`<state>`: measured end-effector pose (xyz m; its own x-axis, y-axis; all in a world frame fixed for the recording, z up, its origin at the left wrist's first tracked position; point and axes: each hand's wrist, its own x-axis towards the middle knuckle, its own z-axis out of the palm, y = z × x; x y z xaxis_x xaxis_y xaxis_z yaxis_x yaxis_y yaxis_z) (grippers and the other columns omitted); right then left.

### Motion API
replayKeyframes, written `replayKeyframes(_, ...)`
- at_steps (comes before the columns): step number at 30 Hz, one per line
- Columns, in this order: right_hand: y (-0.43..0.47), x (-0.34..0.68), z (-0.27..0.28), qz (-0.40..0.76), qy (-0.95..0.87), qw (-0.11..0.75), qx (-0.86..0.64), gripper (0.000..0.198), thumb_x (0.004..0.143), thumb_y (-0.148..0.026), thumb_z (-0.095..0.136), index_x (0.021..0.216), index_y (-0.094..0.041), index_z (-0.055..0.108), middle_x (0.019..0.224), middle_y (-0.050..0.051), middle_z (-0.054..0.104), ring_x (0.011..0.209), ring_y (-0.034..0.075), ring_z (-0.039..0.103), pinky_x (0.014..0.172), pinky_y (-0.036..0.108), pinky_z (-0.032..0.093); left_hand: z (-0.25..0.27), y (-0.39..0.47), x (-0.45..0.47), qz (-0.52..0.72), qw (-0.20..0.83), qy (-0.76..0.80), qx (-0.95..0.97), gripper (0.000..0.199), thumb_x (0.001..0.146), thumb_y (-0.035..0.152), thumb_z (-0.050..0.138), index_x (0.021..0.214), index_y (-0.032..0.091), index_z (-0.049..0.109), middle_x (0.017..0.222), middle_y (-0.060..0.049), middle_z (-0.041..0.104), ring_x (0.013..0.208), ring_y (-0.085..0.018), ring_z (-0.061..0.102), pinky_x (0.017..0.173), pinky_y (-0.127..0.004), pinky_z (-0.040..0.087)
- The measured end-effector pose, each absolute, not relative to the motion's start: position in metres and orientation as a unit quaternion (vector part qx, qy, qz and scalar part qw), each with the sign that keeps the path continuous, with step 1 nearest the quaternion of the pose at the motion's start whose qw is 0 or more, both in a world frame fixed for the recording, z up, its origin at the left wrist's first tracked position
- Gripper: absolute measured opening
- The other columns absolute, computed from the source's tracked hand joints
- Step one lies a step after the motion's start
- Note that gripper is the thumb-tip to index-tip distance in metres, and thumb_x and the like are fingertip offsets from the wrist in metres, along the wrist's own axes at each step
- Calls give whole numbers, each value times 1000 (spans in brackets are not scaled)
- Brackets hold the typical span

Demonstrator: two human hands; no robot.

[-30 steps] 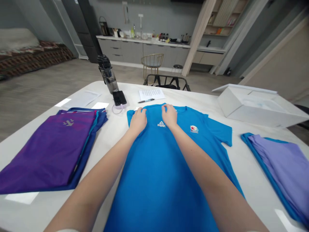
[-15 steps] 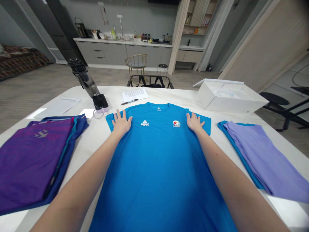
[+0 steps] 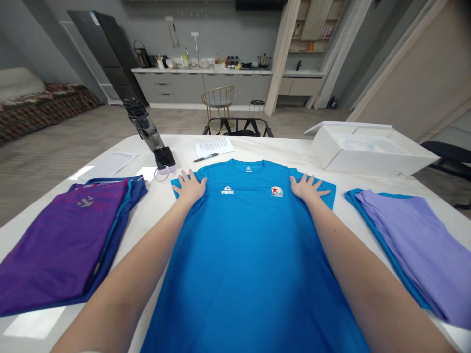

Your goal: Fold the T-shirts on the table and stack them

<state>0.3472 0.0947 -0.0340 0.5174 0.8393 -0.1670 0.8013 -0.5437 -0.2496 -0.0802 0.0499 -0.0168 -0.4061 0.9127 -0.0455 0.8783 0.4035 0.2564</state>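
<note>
A blue T-shirt (image 3: 243,245) lies spread front side up before me, its collar at the far end and its lower part running out of view. White lettering and a small round red-and-white emblem mark its chest. Flat on the shirt's left shoulder area rests my left hand (image 3: 190,186), fingers spread. My right hand (image 3: 309,188) lies the same way on the right shoulder and sleeve, fingers apart. Neither hand grasps the cloth.
Folded purple and blue clothes (image 3: 73,235) are stacked on the left. Folded lavender and blue clothes (image 3: 415,235) lie on the right. An open white box (image 3: 379,159), a pen (image 3: 206,158), a printed sheet (image 3: 221,145) and a clear bottle (image 3: 150,135) stand or lie beyond the shirt.
The view has shifted, so everything sits slightly farther right in it. The right hand's fingers are spread wider over the sleeve, which looks smoother. My left hand stays on its shoulder.
</note>
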Motion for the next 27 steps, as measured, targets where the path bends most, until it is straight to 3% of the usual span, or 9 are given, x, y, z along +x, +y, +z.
replayKeyframes(3,100,343,-28,142,-462,68,-873,91,94,-78,17,166,-23,23,172,17,9,154,51,1,108,85,-6,-14,68,-60,91,57,778,620,76,101,54,30,163,12,21,170,-21,17,158,-38,15,122,-68,14)
replayKeyframes(6,106,333,-23,101,-512,71,-850,85,98,-73,14,165,-22,25,172,16,11,156,45,4,112,81,-1,-17,93,-39,77,63,703,704,67,103,46,27,162,13,27,167,-19,27,156,-34,24,124,-60,18)
replayKeyframes(9,116,310,-22,57,-635,80,-767,78,103,-63,13,165,-17,22,172,15,13,158,32,8,121,68,6,-24,119,-24,52,90,666,739,65,104,46,24,161,15,31,168,-17,26,156,-33,23,124,-61,19)
replayKeyframes(12,130,282,-26,81,-716,55,-692,75,105,-60,12,165,-17,24,171,13,18,158,27,14,125,60,9,-32,141,-17,37,107,660,743,66,104,48,22,161,16,31,170,-14,21,158,-33,18,125,-60,16)
replayKeyframes(22,161,259,-38,89,-687,35,-720,85,99,-74,13,166,-23,18,172,11,15,158,31,8,120,72,3,-46,177,-19,72,110,642,756,69,104,51,21,163,17,26,171,-9,19,159,-29,14,128,-53,10)
replayKeyframes(24,164,262,-37,90,-685,39,-721,81,100,-71,14,166,-25,20,171,10,17,158,32,10,119,74,5,-41,175,-22,85,100,632,764,65,105,45,25,163,16,25,170,-11,23,157,-29,21,126,-51,16)
replayKeyframes(27,168,267,-33,64,-686,71,-721,67,106,-56,17,163,-24,27,169,12,26,155,32,18,119,73,11,-32,170,-29,116,44,656,745,55,104,32,29,156,15,38,157,-18,46,144,-33,42,117,-50,31)
